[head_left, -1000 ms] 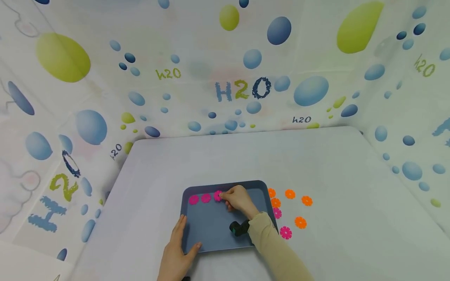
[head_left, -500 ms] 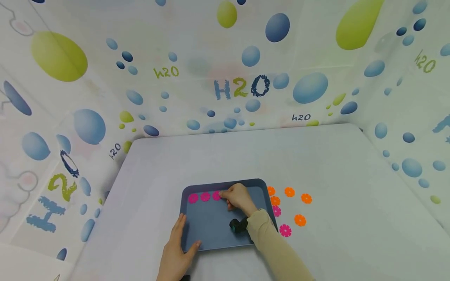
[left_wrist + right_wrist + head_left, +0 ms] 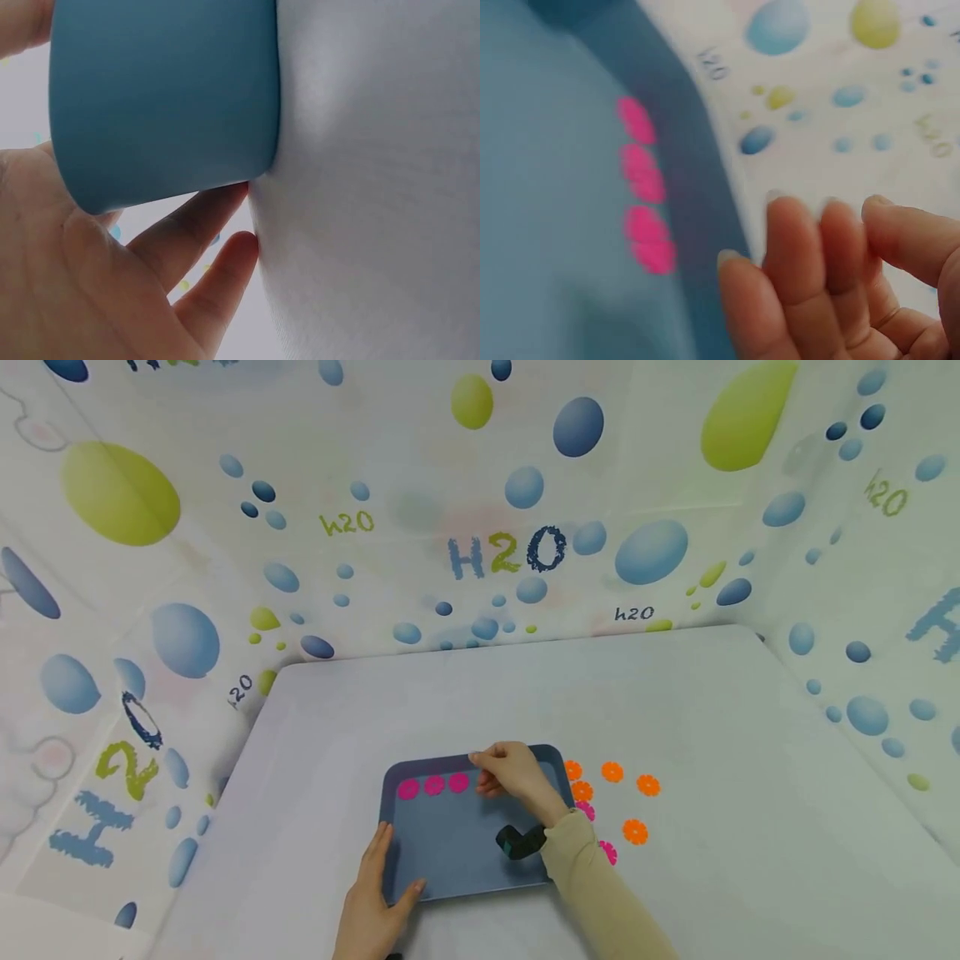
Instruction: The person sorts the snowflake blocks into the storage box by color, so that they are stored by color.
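The sleeve (image 3: 611,893) covers the tray's (image 3: 442,860) near right corner and part of a pink flower (image 3: 610,854) just beside it. The right hand (image 3: 516,772) hides a stretch of the tray's far wall. At the tray's left, the left hand (image 3: 370,893) is cut off by the lower edge. The right-wrist view blurs the three flowers (image 3: 643,174) inside the tray.

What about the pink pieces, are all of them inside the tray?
No, the head view shows three pink pieces in the tray, but two other pink pieces on the tabletop beside it.
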`<state>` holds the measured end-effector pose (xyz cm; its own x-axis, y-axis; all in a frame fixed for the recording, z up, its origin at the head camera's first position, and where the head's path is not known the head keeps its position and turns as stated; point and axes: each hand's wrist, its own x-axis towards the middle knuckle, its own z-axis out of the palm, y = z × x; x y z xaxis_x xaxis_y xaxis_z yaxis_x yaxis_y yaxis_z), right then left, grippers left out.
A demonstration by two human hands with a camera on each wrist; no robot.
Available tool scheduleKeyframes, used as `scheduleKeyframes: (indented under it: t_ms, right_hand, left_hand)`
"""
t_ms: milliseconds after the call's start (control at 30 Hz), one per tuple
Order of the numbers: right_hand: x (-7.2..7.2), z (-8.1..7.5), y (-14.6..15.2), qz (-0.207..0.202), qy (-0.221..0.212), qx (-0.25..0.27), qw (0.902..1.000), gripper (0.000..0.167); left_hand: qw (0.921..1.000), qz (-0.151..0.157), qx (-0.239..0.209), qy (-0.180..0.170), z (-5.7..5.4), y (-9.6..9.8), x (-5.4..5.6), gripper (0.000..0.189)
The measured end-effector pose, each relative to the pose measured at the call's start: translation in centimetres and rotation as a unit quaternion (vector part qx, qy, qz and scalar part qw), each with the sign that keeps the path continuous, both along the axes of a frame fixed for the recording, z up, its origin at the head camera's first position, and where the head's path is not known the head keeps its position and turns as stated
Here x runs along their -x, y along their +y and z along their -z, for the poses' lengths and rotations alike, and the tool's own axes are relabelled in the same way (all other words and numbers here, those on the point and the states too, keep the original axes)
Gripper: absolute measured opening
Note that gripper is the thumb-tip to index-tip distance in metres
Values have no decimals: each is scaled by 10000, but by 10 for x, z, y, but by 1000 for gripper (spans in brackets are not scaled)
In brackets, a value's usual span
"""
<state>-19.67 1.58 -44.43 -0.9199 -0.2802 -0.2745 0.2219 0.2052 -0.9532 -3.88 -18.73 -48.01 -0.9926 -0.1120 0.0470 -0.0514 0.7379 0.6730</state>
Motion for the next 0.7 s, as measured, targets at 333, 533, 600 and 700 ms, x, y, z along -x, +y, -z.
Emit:
scheduleKeyframes:
  t_ms: [333, 533, 600, 700]
  right_hand:
    - [-1, -23, 45, 239, 700, 268, 9969, 33]
    - [-12, -16, 85, 520, 1156, 221, 9917, 42]
    - [-16, -13, 97, 658, 1218, 278, 9900, 42]
    - [-22, -8, 114, 805, 1330, 293, 9874, 42]
  left_hand:
    - [10000, 0, 93, -1, -1, -1, 1, 82]
    - [10000, 15, 62, -21, -1, -2, -1, 83]
    - [10000, 18, 44, -20, -1, -2, -1, 83]
    - [10000, 23, 14, 2, -1, -1, -1, 83]
